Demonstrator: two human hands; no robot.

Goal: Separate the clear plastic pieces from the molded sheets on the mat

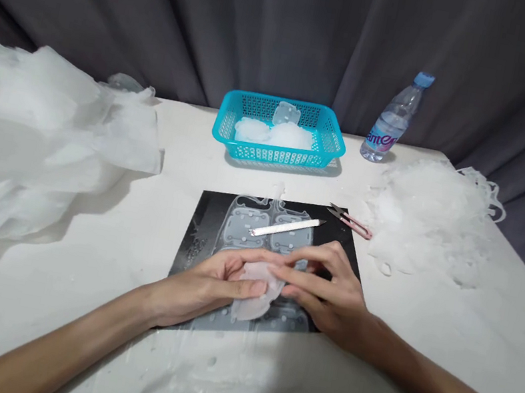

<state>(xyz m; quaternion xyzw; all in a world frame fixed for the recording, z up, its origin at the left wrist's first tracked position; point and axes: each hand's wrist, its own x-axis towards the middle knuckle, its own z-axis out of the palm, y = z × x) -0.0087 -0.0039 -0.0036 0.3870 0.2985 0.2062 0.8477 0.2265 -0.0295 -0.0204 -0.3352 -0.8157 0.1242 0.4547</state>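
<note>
My left hand (222,279) holds a translucent whitish moulded piece (254,302), soft-looking like silicone, with the thumb pressed on its face. At the piece's right edge, my right hand (325,287) grips it between the thumb and fingertips. Both hands are above a black mat (208,217), where a translucent moulded sheet (244,226) with several rounded pads lies flat, partly hidden by the hands. Across that sheet rests a white-handled pen-like tool (287,227) with a dark pointed tip. Pink-handled thread snips (352,222) lie at the mat's upper right corner.
A blue perforated basket (274,155) at the back holds several translucent pieces. To its right stands a water bottle (391,124). A heap of translucent scraps (434,217) sits on the right, and a large pile of translucent sheets (39,137) on the left. A dark curtain (292,26) hangs behind the white table (68,318).
</note>
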